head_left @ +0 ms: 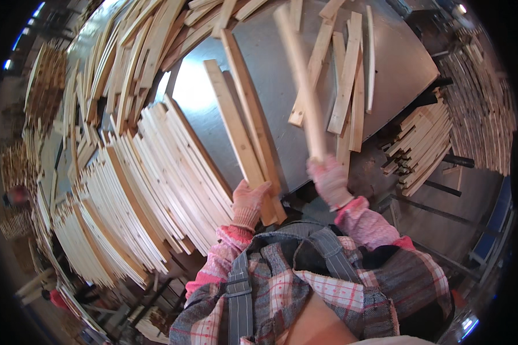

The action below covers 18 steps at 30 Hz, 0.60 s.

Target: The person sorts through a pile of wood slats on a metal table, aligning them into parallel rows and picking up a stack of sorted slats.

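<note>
My left hand (250, 202), in a pale glove, is closed around the near end of a long wooden strip (234, 123). A second, darker-edged strip (248, 98) lies right alongside it, touching near my thumb. My right hand (330, 183), also gloved, grips the near end of another wooden strip (301, 69). That strip points away from me, raised over the table and blurred by motion. Both held strips reach out above the shiny metal table (293, 164).
A row of wooden strips (155, 172) stands side by side at the left. Loose strips (346, 80) lie on the table's right part, and a jumbled heap (138, 52) covers its far left. Stacked strips (423, 144) rest on dark bars to the right, beside a larger stack (480, 103).
</note>
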Each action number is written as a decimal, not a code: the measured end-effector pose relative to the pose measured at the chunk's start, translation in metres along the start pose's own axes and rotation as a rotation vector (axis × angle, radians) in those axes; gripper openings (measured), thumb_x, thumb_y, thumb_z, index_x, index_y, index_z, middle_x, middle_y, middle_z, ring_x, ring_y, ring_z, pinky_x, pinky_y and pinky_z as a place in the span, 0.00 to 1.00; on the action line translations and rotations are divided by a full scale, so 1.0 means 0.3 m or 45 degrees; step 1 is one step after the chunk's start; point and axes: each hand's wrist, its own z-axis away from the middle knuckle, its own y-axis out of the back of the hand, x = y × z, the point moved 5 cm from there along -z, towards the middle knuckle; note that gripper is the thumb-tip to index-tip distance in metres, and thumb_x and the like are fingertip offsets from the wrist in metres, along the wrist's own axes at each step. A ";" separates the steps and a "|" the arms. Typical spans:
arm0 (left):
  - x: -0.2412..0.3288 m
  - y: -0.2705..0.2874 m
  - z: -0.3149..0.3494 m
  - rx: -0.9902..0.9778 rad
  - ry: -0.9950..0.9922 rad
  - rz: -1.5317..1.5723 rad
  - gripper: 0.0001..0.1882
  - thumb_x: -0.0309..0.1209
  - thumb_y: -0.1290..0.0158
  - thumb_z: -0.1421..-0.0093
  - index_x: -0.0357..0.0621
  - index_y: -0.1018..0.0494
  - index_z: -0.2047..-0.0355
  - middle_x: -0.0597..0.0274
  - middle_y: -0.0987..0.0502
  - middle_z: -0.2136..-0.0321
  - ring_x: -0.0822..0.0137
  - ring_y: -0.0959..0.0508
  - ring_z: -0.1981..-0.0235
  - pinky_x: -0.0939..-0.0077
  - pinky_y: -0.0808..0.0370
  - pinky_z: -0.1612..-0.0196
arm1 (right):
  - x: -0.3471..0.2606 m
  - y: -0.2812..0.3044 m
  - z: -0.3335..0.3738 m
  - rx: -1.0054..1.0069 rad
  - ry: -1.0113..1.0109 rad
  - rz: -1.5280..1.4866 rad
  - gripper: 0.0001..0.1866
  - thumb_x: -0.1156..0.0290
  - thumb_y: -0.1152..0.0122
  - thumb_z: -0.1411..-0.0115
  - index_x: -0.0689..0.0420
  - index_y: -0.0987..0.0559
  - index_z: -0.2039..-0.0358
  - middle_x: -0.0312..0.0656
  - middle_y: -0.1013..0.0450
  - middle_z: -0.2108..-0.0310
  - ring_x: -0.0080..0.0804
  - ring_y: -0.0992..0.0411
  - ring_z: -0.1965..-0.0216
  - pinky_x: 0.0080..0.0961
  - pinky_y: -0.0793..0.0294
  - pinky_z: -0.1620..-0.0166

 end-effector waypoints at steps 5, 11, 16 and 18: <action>-0.035 -0.015 0.015 -0.330 0.197 0.357 0.15 0.23 0.41 0.43 0.34 0.26 0.55 0.57 0.19 0.67 0.65 0.19 0.69 0.71 0.21 0.64 | -0.015 -0.231 0.078 -0.297 -0.164 0.286 0.32 0.52 0.33 0.43 0.59 0.28 0.44 0.55 0.23 0.53 0.48 0.25 0.49 0.36 0.28 0.45; -0.117 0.013 -0.043 -0.401 0.160 0.910 0.18 0.27 0.47 0.40 0.33 0.30 0.50 0.50 0.20 0.59 0.54 0.18 0.57 0.57 0.19 0.51 | -0.100 -0.216 -0.004 -0.575 -0.452 0.066 0.26 0.67 0.30 0.46 0.65 0.27 0.49 0.49 0.22 0.61 0.38 0.22 0.59 0.32 0.24 0.54; -0.165 -0.049 -0.029 -0.345 0.179 1.098 0.20 0.31 0.48 0.38 0.38 0.31 0.46 0.50 0.22 0.54 0.50 0.20 0.54 0.48 0.22 0.49 | -0.004 -0.226 -0.023 -0.664 -0.372 -0.285 0.24 0.68 0.31 0.44 0.64 0.26 0.49 0.43 0.22 0.59 0.29 0.24 0.61 0.27 0.23 0.56; -0.188 -0.036 -0.076 -0.211 0.107 1.145 0.18 0.29 0.48 0.37 0.38 0.30 0.47 0.52 0.22 0.56 0.51 0.20 0.55 0.50 0.20 0.51 | -0.019 -0.227 -0.017 -0.664 -0.361 -0.109 0.25 0.67 0.31 0.45 0.64 0.26 0.49 0.43 0.22 0.59 0.28 0.24 0.62 0.27 0.23 0.56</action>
